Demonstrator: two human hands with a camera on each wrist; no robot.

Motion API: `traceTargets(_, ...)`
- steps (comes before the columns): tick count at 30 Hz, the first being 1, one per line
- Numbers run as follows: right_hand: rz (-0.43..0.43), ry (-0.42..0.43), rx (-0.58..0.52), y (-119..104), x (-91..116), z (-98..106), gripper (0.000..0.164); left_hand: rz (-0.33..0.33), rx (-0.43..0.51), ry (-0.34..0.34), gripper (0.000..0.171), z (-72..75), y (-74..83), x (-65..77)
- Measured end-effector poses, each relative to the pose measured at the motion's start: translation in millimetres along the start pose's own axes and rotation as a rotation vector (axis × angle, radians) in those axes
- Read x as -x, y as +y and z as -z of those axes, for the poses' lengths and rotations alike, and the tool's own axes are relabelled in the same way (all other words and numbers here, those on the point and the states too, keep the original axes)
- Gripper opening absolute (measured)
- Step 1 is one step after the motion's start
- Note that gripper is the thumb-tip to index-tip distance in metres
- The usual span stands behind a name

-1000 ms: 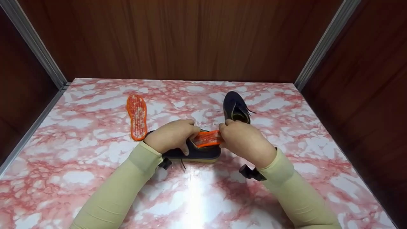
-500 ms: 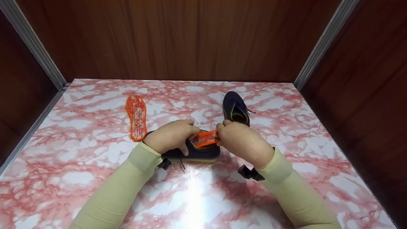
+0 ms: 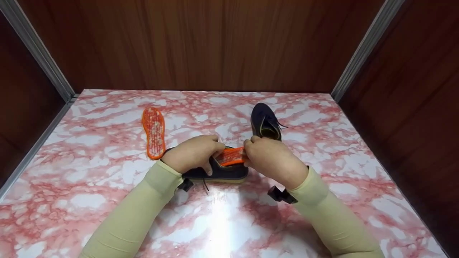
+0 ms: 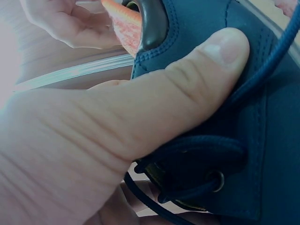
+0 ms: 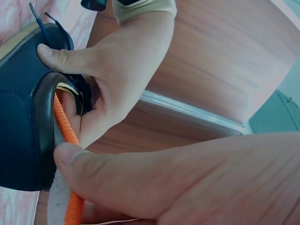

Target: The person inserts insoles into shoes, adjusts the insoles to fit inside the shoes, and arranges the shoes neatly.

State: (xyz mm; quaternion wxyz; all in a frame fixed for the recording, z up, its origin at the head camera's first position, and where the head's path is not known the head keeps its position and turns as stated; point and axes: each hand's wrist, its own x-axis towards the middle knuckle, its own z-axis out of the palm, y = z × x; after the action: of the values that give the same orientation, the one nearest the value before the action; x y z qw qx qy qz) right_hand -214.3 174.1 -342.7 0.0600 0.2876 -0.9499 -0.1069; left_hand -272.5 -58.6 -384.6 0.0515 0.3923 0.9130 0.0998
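A dark navy lace-up shoe [image 3: 229, 173] lies sideways in the middle of the table, its heel to the right. My left hand [image 3: 193, 152] grips it around the laced opening, the thumb [image 4: 206, 70] flat on the near side and fingers at the tongue. An orange-edged insole [image 3: 231, 156] sits partly inside the shoe, its right end sticking out over the heel collar. My right hand [image 3: 274, 157] pinches that end, with the thumb [image 5: 89, 166] against the insole's edge in the right wrist view. The insole's front part is hidden inside the shoe.
A second orange insole [image 3: 155, 134] lies flat on the marbled table [image 3: 89, 172] at the left. Behind my right hand stands the other navy shoe [image 3: 264, 116], toe pointing away. Wooden panels [image 3: 200, 46] enclose the table at the back and sides.
My right hand has shifted slightly left toward the shoe, still pinching the insole, and a little less of the insole shows. My left hand keeps its grip on the shoe.
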Motion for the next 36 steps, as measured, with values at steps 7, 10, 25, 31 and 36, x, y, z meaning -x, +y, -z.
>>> traceTargets(7,-0.014,-0.029,-0.043,1.8,-0.5,1.3,0.046,0.012,0.002,-0.007,0.050,-0.1,-0.3,-0.6)
traceTargets(10,-0.037,-0.051,-0.077,3.5,0.0,4.0,0.045,0.008,0.002,-0.007,0.050,-0.8,-0.8,-0.8)
traceTargets(25,0.006,-0.021,-0.138,5.6,-2.0,4.4,0.036,0.007,-0.014,-0.024,0.051,0.4,0.3,-1.2)
traceTargets(31,0.033,0.035,-0.113,5.3,-0.9,2.9,0.031,0.010,-0.004,-0.023,0.050,2.3,0.4,-1.3)
traceTargets(36,0.039,0.029,-0.095,3.9,-2.2,2.0,0.034,0.015,-0.009,-0.028,0.049,1.2,-0.1,-1.2)
